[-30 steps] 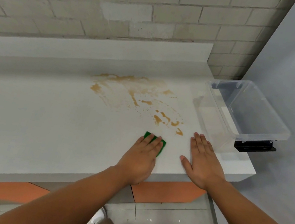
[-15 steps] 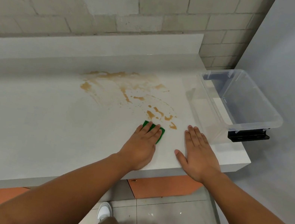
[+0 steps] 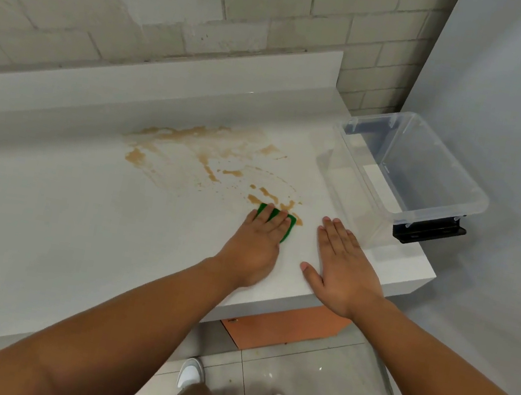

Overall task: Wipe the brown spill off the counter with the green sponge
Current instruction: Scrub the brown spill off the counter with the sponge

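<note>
While wiping is barely begun: left hand (image 3: 260, 239) flat atop green sponge (image 3: 285, 228), at brown spill's (image 3: 210, 157) near edge; right hand (image 3: 342, 267) spread empty on table (image 3: 39, 221). Next: firm strokes across stain.

Left hand (image 3: 255, 248) flat, fingers extended; right hand (image 3: 344, 275) flat, splayed.

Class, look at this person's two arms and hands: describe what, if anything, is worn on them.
Both forearms are bare, with no sleeves showing anywhere in the frame. The left hand and the right hand wear no gloves, and no rings, watch or wristbands can be seen. No markings show on either arm.
</note>
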